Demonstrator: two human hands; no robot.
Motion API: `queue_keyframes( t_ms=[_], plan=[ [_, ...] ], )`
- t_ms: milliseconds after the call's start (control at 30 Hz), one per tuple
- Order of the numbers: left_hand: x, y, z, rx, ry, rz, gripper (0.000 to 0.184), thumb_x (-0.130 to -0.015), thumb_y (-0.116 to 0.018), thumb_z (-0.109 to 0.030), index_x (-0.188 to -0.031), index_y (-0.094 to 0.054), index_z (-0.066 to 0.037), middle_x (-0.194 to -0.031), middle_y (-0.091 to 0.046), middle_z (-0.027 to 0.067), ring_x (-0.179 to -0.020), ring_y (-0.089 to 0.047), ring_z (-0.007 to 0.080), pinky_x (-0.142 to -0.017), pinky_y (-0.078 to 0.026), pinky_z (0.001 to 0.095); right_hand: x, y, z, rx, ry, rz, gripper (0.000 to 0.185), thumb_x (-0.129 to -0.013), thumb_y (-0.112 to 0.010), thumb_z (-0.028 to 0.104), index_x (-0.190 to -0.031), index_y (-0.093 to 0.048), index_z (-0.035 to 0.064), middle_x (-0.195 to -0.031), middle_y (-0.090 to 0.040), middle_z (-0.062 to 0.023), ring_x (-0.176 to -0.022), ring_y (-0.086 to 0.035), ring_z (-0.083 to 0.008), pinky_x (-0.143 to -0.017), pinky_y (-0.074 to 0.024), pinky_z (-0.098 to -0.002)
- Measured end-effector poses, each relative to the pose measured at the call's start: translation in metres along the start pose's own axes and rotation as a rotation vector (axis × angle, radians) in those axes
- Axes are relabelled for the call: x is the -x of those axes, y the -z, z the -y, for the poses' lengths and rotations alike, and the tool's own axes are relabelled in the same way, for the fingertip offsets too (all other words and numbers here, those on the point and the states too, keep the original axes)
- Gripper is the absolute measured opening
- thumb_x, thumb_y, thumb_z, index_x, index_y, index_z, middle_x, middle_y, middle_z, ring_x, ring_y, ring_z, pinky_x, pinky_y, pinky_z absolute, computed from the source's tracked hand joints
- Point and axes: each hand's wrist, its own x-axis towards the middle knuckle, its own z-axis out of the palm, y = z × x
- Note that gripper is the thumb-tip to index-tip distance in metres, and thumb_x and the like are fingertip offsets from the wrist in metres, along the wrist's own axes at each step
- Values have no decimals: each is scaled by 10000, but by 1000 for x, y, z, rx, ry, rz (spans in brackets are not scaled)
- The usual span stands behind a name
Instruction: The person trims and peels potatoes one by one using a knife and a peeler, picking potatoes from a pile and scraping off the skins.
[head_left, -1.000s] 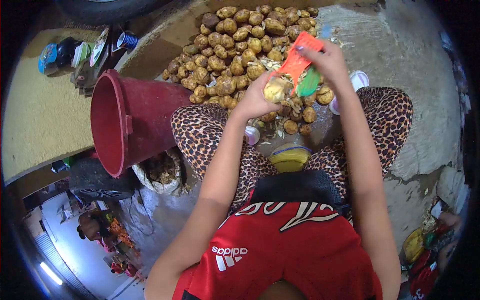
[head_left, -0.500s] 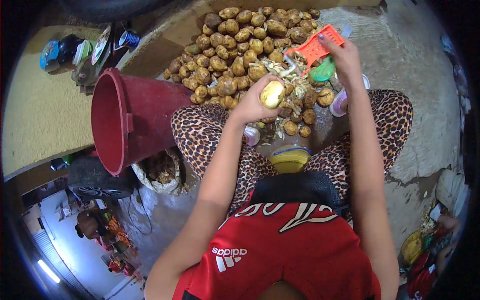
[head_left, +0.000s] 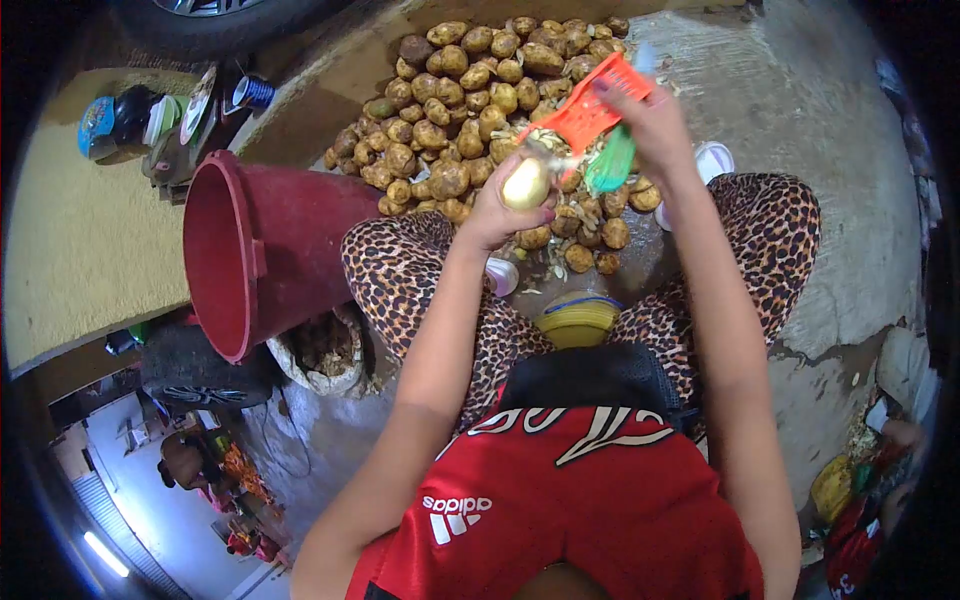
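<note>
A pale, peeled potato [head_left: 526,184] rests in my left hand [head_left: 490,212], whose fingers are wrapped round it. My right hand [head_left: 655,125] grips an orange slotted tool [head_left: 590,108] just beyond the potato, its near end blurred close to the potato's far side. Something green [head_left: 611,162] hangs below the tool at my right hand. Behind both hands lies a heap of brown, unpeeled potatoes [head_left: 448,120], with pale peelings scattered among them under the tool.
A dark red bucket [head_left: 300,235] lies tipped at the left, beside a sack of scraps [head_left: 325,355]. A yellow container [head_left: 578,322] sits between my knees. Tyres, dishes on a ledge [head_left: 100,240] and other people [head_left: 190,460] show around the edges.
The orange tool swung right, away from the potato, then came back left to it. The potato now shows a smooth, pale surface, and my left hand has shifted slightly left.
</note>
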Motion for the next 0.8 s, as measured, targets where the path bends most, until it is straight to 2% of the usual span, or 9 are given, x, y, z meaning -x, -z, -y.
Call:
queue_keyframes(
  t_ms=[100,200,233,333,467,500,567,667,800],
  plan=[
    [-2,11,10,-179,4,-27,566,-569,-722,36,-1051,-447,-75,-872,-511,25,-708,-501,113,-638,-420,244,12,-19,-8,205,34,12,234,-752,-671,168,-924,-625,16,-811,-643,-47,-699,-596,-98,-629,-471,-229],
    [-2,1,-2,46,-13,119,566,-566,-730,18,-1052,-455,-71,-881,-519,24,-741,-512,112,-663,-429,252,-8,14,-6,265,97,-113,221,-755,-666,162,-917,-627,17,-821,-642,-50,-729,-593,-95,-647,-469,-231],
    [-1,2,0,52,-23,117,555,-563,-732,10,-1043,-465,-67,-887,-520,24,-761,-513,110,-674,-432,257,-12,20,-1,107,-1,-152,214,-758,-662,159,-912,-626,13,-852,-639,-55,-754,-593,-98,-663,-470,-232],
    [-2,4,-1,36,23,43,541,-558,-730,12,-1028,-474,-67,-892,-519,25,-761,-512,109,-675,-431,255,-8,12,2,-145,-26,-58,202,-759,-659,149,-903,-624,11,-852,-635,-54,-748,-592,-100,-669,-469,-234],
    [1,4,3,-92,-3,-37,553,-556,-731,8,-1038,-472,-66,-899,-517,10,-774,-511,108,-705,-433,256,9,-14,-11,262,27,12,255,-741,-683,214,-896,-629,20,-832,-631,-29,-755,-583,-104,-700,-451,-239],
    [1,6,4,-105,-3,-6,564,-556,-731,8,-1050,-468,-64,-908,-516,6,-794,-511,107,-722,-432,254,2,-6,-15,211,37,-44,292,-731,-690,253,-889,-633,14,-772,-638,-37,-711,-583,-105,-672,-447,-238],
    [0,12,6,-33,34,115,616,-572,-739,-11,-1111,-444,-59,-965,-508,2,-894,-493,99,-792,-412,242,-20,33,-18,424,112,-239,294,-730,-688,255,-880,-634,8,-731,-638,-50,-684,-584,-104,-649,-445,-238],
    [-2,6,-4,-465,14,-127,663,-581,-761,-45,-1149,-419,-54,-997,-501,16,-937,-484,103,-815,-407,241,-23,44,-12,554,207,-371,290,-727,-687,254,-862,-634,3,-693,-638,-69,-659,-591,-106,-630,-454,-248],
    [-6,8,1,-232,-64,-106,675,-590,-778,-86,-1150,-405,-28,-1003,-508,28,-927,-501,117,-817,-423,261,-15,34,-1,547,203,-262,267,-733,-684,236,-856,-634,5,-723,-644,-61,-667,-596,-107,-635,-462,-250]
  ],
)
